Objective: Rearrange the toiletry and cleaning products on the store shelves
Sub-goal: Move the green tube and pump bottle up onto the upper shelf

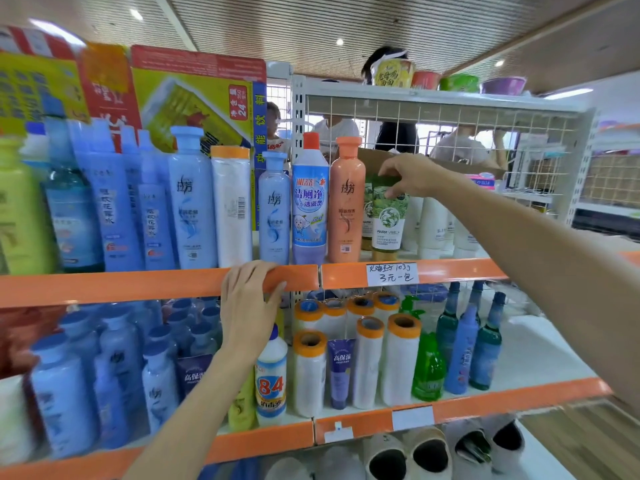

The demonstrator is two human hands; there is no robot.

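My right hand [412, 174] pinches the top of a green-and-white tube [388, 220] that stands cap-down on the upper shelf, right of an orange shampoo bottle [347, 202]. A second similar tube stands partly hidden just behind it. My left hand [247, 306] grips the orange front edge of the upper shelf [138, 285], fingers curled over its lip. A blue-and-white toilet cleaner bottle [310, 202] with a red cap and a small blue shampoo bottle [273, 209] stand left of the orange bottle.
White tubes [433, 220] fill the shelf right of the green tube. The lower shelf holds blue bottles, an "84" disinfectant bottle [271, 379], orange-capped white rolls [398, 362], a green pump bottle [427, 368] and teal bottles. People stand behind the wire mesh backing [450, 123].
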